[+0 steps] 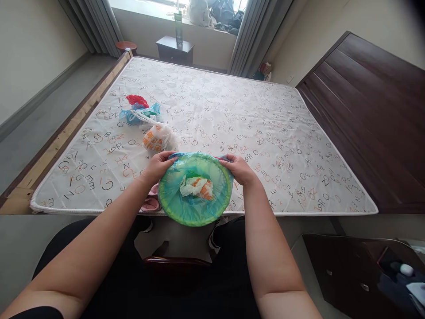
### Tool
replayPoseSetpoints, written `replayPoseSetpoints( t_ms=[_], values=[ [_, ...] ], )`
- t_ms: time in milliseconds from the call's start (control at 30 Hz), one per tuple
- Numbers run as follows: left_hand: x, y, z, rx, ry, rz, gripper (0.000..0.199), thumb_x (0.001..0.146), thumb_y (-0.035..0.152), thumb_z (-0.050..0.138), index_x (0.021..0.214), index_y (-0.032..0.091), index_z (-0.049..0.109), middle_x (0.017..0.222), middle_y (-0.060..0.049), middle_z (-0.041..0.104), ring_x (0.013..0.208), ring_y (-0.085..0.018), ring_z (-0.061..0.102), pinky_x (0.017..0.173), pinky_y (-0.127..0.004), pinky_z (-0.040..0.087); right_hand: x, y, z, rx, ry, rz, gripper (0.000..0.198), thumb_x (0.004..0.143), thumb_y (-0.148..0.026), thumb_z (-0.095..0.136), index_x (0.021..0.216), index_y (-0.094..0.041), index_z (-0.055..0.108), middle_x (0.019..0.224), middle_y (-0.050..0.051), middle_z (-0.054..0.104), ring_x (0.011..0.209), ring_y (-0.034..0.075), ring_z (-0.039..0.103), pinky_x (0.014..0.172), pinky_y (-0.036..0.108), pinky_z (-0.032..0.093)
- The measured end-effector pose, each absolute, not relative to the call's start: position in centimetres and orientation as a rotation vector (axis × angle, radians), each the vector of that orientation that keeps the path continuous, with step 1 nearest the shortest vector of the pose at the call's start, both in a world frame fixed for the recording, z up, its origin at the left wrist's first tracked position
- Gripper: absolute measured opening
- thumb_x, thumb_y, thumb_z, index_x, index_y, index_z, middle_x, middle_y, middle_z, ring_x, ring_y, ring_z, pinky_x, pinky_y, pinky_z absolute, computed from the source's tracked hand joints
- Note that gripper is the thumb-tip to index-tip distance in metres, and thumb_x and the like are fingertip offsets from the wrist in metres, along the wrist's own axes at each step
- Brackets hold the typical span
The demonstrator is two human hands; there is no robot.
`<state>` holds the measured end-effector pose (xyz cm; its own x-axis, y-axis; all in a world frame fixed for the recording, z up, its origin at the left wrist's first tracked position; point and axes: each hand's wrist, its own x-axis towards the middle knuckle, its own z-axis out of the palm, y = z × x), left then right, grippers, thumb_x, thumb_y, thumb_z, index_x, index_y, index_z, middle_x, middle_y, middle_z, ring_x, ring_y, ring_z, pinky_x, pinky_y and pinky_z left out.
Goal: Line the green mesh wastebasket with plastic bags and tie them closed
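A green round wastebasket (161, 195), lined with a thin blue-green plastic bag (175, 204), stands at the near edge of the mattress. Crumpled white plastic with orange print (202, 187) lies at its bottom. My left hand (160, 165) pinches the liner at the far left of the rim, thumb on top. On the far right, my right hand (239, 169) grips the liner edge the same way. Beyond my left hand sits a knotted white plastic bag with orange print (159, 137). Farther off are a crumpled blue bag (141, 113) and a red one (137, 101).
The letter-printed mattress (232, 119) spreads ahead, with a dark headboard (372, 124) to the right. Something pink (151, 203) lies left of the basket. A nightstand (174, 48) carries a bottle (178, 29). A dark glossy table (348, 266) is at lower right.
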<state>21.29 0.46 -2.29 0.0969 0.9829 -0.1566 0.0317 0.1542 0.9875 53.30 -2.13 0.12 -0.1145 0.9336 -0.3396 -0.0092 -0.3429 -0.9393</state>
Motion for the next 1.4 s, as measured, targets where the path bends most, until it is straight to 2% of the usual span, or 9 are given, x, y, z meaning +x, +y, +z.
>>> replayPoseSetpoints(
  t_ms=[133, 267, 433, 633, 733, 833, 1000, 1133, 1400],
  values=[
    [21.7, 0.3, -2.4, 1.393, 1.315, 1.123, 0.042, 0.078, 0.048, 0.081, 0.108, 0.018, 0.082, 0.102, -0.009, 0.079, 0.092, -0.022, 0.069, 0.085, -0.034, 0.054, 52.3, -1.9, -0.3, -1.397, -1.183, 1.232, 0.034, 0.073, -0.047, 0.083, 0.091, -0.022, 0.068, 0.082, -0.001, 0.068, 0.071, 0.014, 0.06, 0.065, 0.027, 0.049],
    [21.8, 0.2, -2.4, 1.638, 1.398, 1.202, 0.027, 0.086, 0.037, 0.072, 0.105, 0.022, 0.083, 0.097, -0.005, 0.076, 0.092, -0.021, 0.067, 0.089, -0.034, 0.053, 50.7, -2.1, -0.6, -1.434, -1.301, 0.92, 0.029, 0.081, -0.046, 0.073, 0.1, -0.024, 0.067, 0.081, -0.002, 0.064, 0.072, 0.015, 0.056, 0.069, 0.029, 0.048],
    [21.8, 0.0, -2.2, 1.676, 1.417, 1.284, 0.025, 0.089, 0.034, 0.069, 0.106, 0.021, 0.082, 0.097, -0.004, 0.074, 0.091, -0.019, 0.066, 0.089, -0.032, 0.053, 49.1, -3.1, -0.4, -1.514, -1.469, 0.559, 0.022, 0.092, -0.042, 0.06, 0.105, -0.025, 0.065, 0.075, -0.003, 0.06, 0.068, 0.016, 0.054, 0.071, 0.03, 0.046],
    [21.9, -0.4, -1.9, 1.734, 1.446, 1.271, 0.031, 0.093, 0.038, 0.064, 0.112, 0.02, 0.079, 0.102, -0.005, 0.076, 0.093, -0.019, 0.066, 0.089, -0.032, 0.052, 49.0, -3.3, -0.4, -1.501, -1.566, 0.438, 0.025, 0.098, -0.045, 0.051, 0.104, -0.025, 0.064, 0.079, -0.001, 0.063, 0.071, 0.017, 0.055, 0.072, 0.03, 0.044],
    [21.6, -0.1, -1.7, 1.677, 1.532, 1.213, 0.035, 0.093, 0.042, 0.062, 0.117, 0.02, 0.076, 0.107, -0.005, 0.076, 0.092, -0.019, 0.067, 0.088, -0.03, 0.052, 49.6, -3.0, -0.2, -1.573, -1.571, 0.483, 0.032, 0.1, -0.052, 0.049, 0.088, -0.025, 0.061, 0.073, -0.001, 0.058, 0.07, 0.017, 0.05, 0.07, 0.03, 0.041],
    [20.6, 0.7, -1.9, 1.597, 1.578, 1.12, 0.036, 0.087, 0.045, 0.068, 0.11, 0.018, 0.076, 0.095, -0.005, 0.074, 0.081, -0.018, 0.064, 0.077, -0.027, 0.05, 50.8, -2.6, 0.2, -1.629, -1.505, 0.65, 0.039, 0.096, -0.057, 0.055, 0.075, -0.024, 0.053, 0.067, -0.002, 0.048, 0.067, 0.016, 0.043, 0.065, 0.029, 0.038],
    [18.1, 2.0, -2.7, 1.4, 1.548, 0.834, 0.043, 0.071, 0.05, 0.081, 0.097, 0.017, 0.077, 0.081, -0.004, 0.072, 0.07, -0.017, 0.06, 0.06, -0.024, 0.043, 53.5, -2.4, 0.6, -1.695, -1.513, 0.978, 0.035, 0.086, -0.055, 0.068, 0.075, -0.023, 0.057, 0.066, -0.004, 0.049, 0.063, 0.014, 0.042, 0.057, 0.028, 0.034],
    [16.9, 2.0, -3.1, 1.248, 1.62, 0.684, 0.042, 0.07, 0.052, 0.082, 0.095, 0.019, 0.075, 0.073, -0.003, 0.069, 0.06, -0.017, 0.058, 0.052, -0.025, 0.043, 54.9, -2.7, 0.4, -1.777, -1.544, 1.076, 0.034, 0.085, -0.053, 0.07, 0.078, -0.022, 0.06, 0.071, -0.002, 0.057, 0.066, 0.014, 0.049, 0.056, 0.027, 0.037],
    [15.8, 0.5, -2.4, 1.017, 1.378, 0.34, 0.064, 0.073, 0.071, 0.079, 0.11, 0.02, 0.071, 0.096, -0.012, 0.077, 0.076, -0.024, 0.074, 0.065, -0.033, 0.06, 56.2, -3.7, 0.2, -1.845, -1.4, 1.378, 0.025, 0.086, -0.044, 0.075, 0.086, -0.023, 0.062, 0.085, 0.005, 0.069, 0.072, 0.019, 0.065, 0.05, 0.028, 0.055]
  ],
)
